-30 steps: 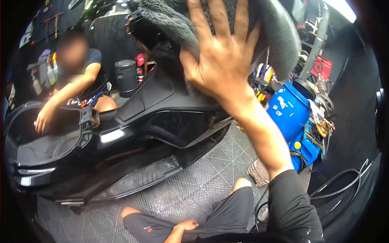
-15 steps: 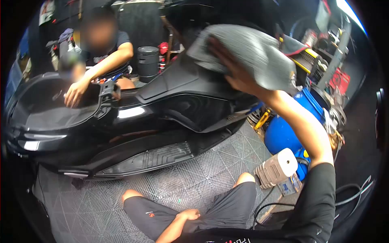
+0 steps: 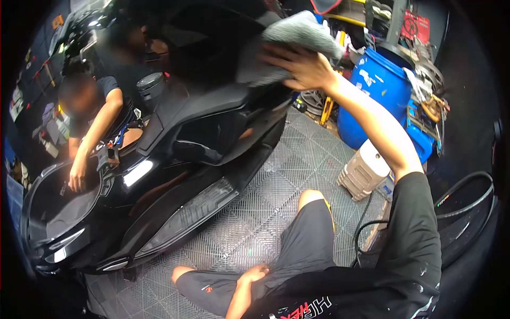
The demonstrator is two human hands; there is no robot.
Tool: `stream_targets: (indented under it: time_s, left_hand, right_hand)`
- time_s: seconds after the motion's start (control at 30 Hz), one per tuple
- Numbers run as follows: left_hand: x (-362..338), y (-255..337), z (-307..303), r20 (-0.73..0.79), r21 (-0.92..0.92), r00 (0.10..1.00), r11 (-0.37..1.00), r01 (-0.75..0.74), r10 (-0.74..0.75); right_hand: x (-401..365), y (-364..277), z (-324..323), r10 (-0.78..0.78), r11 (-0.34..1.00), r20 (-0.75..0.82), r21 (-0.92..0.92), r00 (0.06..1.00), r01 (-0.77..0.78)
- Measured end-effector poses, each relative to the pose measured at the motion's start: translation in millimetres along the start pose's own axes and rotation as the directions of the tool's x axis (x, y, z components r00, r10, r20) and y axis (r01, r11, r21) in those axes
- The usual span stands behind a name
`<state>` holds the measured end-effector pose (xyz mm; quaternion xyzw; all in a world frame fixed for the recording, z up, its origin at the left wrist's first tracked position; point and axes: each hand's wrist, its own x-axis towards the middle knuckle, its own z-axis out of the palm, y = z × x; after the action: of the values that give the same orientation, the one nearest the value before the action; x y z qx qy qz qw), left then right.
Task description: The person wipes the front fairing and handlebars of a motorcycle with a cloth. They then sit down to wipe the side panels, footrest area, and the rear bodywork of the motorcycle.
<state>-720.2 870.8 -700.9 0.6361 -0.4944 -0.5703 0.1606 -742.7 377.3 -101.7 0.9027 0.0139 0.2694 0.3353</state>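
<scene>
The right hand lies flat with fingers spread on a grey cloth, pressing it against the top of the black scooter. The left hand rests loose and empty on the person's thigh, below the scooter. A co-worker's hand touches the scooter's other end.

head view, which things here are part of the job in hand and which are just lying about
In hand: grey cloth, pressed by the right hand against the black scooter; a co-worker's hand rests on its other end.
Lying about: blue drum, beige roll, black hose. The left hand rests on the thigh.
</scene>
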Motion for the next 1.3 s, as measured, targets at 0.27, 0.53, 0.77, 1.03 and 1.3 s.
stream_targets:
  time_s: [0.27, 0.53, 0.77, 1.03, 1.3]
  left_hand:
    - [-9, 36, -10, 0.017, -0.02, 0.995, 0.995, 0.101, -0.101]
    - [-10, 13, -1, 0.029, -0.123, 0.984, 0.977, 0.176, -0.173]
    - [-17, 18, 2, -0.003, -0.184, 0.973, 0.957, 0.226, -0.23]
    - [-29, 53, -9, -0.054, -0.143, 0.959, 0.953, 0.267, -0.277]
    - [-16, 13, 4, -0.028, -0.154, 0.967, 0.957, 0.245, -0.252]
  right_hand:
    - [28, -11, 7, -0.119, 0.947, -0.303, 0.25, 0.946, 0.199]
    - [-89, -3, 66, 0.776, 0.497, -0.291, 0.828, 0.559, -0.258]
    - [-75, -144, 54, 0.764, 0.434, 0.177, 0.571, 0.621, -0.697]
    - [-35, -56, 118, 0.921, 0.102, 0.252, 0.58, 0.297, -0.808]
    - [-22, -127, 81, 0.894, 0.343, 0.099, 0.476, 0.437, -0.81]
